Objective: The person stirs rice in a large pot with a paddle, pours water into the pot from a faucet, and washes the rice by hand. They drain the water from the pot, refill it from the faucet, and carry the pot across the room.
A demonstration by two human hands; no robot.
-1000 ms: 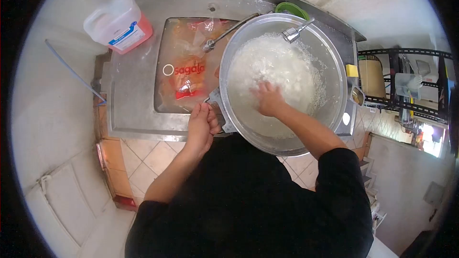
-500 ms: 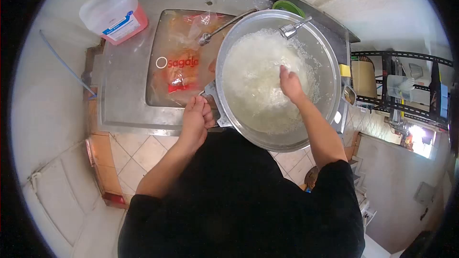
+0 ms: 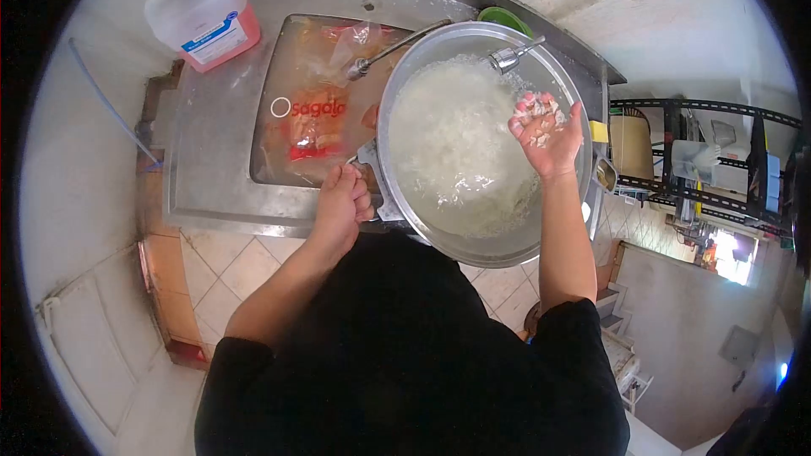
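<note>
A large round metal pot (image 3: 386,114) stands at the sink, holding cloudy whitish water (image 3: 460,135) with foam near its edge. At the pot's left side, my left hand (image 3: 340,203) is closed on the pot handle (image 3: 369,154). Over the right part of the pot, my right hand (image 3: 551,137) is turned palm up, thumb out and fingers slightly bent. Pale wet bits, perhaps rice grains, cling to its palm and fingers. A metal faucet spout (image 3: 507,59) reaches over the pot's far rim. What lies under the cloudy water is hidden.
Left of the pot, a water-filled sink basin (image 3: 262,135) holds plastic-wrapped packages (image 3: 317,131). A second spout (image 3: 363,67) hangs over it. A jug of pink liquid (image 3: 211,25) stands at the back left. Behind the pot are a green bowl (image 3: 505,19) and, rightward, a yellow sponge (image 3: 598,132).
My right hand has come up out of the water toward the right and turned palm up, with pale bits on it. My left hand stays at the handle. The water looks less frothy.
</note>
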